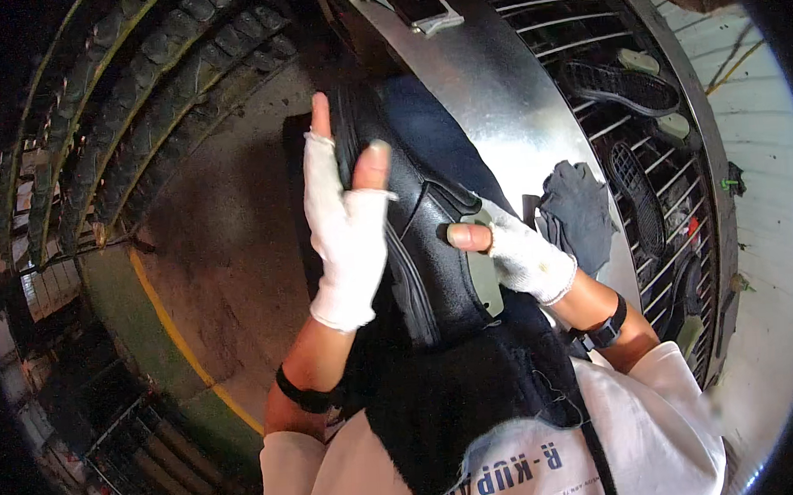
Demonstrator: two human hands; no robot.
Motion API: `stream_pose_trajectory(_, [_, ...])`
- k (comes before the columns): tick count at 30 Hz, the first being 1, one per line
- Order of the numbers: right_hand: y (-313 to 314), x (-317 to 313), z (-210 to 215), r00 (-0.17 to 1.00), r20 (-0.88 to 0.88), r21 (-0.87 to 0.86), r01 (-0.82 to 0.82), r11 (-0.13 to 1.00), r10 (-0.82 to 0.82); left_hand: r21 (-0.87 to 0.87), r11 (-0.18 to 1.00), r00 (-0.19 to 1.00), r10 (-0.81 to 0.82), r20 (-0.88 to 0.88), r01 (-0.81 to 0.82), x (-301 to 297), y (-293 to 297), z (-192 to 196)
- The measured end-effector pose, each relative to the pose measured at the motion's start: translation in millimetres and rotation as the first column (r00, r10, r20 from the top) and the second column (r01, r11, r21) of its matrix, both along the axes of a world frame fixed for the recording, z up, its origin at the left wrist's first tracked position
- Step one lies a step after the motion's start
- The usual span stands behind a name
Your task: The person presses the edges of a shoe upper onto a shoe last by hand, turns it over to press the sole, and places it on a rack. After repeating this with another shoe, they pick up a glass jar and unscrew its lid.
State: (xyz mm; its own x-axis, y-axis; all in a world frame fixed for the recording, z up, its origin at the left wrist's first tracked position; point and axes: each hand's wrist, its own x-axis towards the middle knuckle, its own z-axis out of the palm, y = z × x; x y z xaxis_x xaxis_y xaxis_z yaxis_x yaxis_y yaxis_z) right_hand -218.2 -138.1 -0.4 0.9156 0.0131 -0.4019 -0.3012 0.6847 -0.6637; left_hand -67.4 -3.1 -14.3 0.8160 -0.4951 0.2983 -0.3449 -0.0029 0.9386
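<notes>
A black leather shoe (421,237) with a grey-green shoe last inside lies on its side over my lap, toe away from me and sole to the left. My left hand (348,228), in a white glove with bare fingertips, rests along the sole side. Its thumb lies across the upper and its index finger points straight ahead. My right hand (518,252), gloved the same way, grips the shoe at the opening, thumb pressed near the last (484,283). The other right fingers are hidden beneath. A black apron (475,378) lies under the heel.
At my right runs a shiny metal bench (496,90) with a dark grey crumpled cloth (577,211) and a dark flat device (415,3). Beyond it, a barred rack (619,128) carries black shoes on lasts. Curved racks (151,90) full of dark rounded pieces stand at far left.
</notes>
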Motion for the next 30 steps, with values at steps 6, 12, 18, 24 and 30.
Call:
stream_pose_trajectory(6, [-23.1,-23.8,-18.6,0.954,-0.164,0.095,0.268,0.959,-0.251,0.263,0.925,0.925,-0.328,0.194,0.273,1.9,-29.3,4.6])
stream_pose_trajectory(12, [-145.0,-157.4,-0.3,0.797,-0.049,-0.205,0.582,0.787,-0.602,0.195,0.815,0.838,-0.519,-0.171,0.545,29.0,-2.7,-18.8])
stream_pose_trajectory(18, [-252.2,-338.3,-24.5,0.401,-0.31,-0.947,-0.206,0.245,-0.862,0.238,0.927,0.929,-0.215,-0.3,0.291,37.8,53.1,-67.3])
stream_pose_trajectory(24, [-238.3,-316.2,-66.0,0.723,-0.238,-0.738,-0.569,-0.363,-0.648,0.139,0.955,0.895,-0.185,-0.407,0.261,35.0,39.3,-82.5])
stream_pose_trajectory(30, [-233.4,-185.1,-79.6,0.829,-0.252,-0.866,-0.423,-0.267,-0.499,-0.003,0.958,0.709,-0.214,-0.671,0.286,30.1,19.1,-72.7])
